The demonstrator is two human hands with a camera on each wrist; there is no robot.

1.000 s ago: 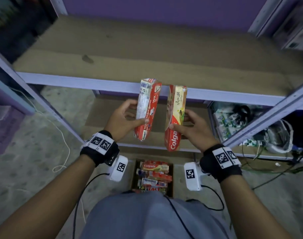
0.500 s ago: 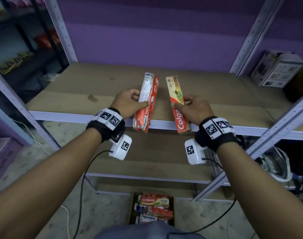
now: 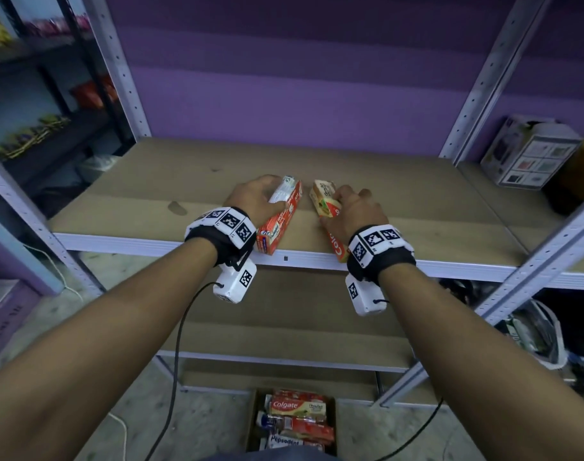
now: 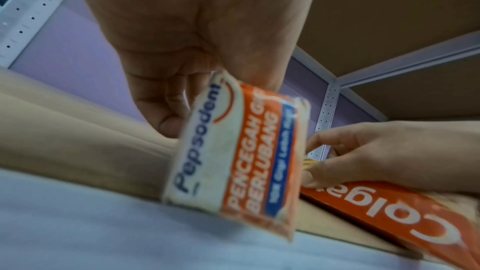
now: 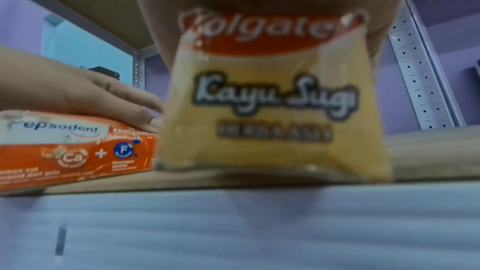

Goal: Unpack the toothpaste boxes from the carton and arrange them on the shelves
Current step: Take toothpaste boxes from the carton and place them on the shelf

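Note:
My left hand (image 3: 255, 197) grips a red and white Pepsodent box (image 3: 281, 218) that lies lengthwise on the brown shelf board (image 3: 417, 207), its near end at the front edge. Beside it, my right hand (image 3: 354, 207) grips a red and yellow Colgate box (image 3: 324, 202), also down on the board and pointing away from me. The left wrist view has the Pepsodent box (image 4: 233, 157) end-on under my left hand (image 4: 187, 48). The Colgate box (image 5: 275, 98) fills the right wrist view, resting on the shelf edge. On the floor below stands the open carton (image 3: 292, 420) with several toothpaste boxes.
Grey perforated uprights (image 3: 483, 78) frame the shelf against a purple wall. A white printed box (image 3: 530, 154) sits on the neighbouring shelf at the right. A lower shelf board (image 3: 284, 327) lies beneath. Dark racks with goods (image 3: 34, 134) stand at the left.
Both hands moved forward and down from mid-air over the carton and set the two boxes onto the shelf board. My view has risen toward the shelf.

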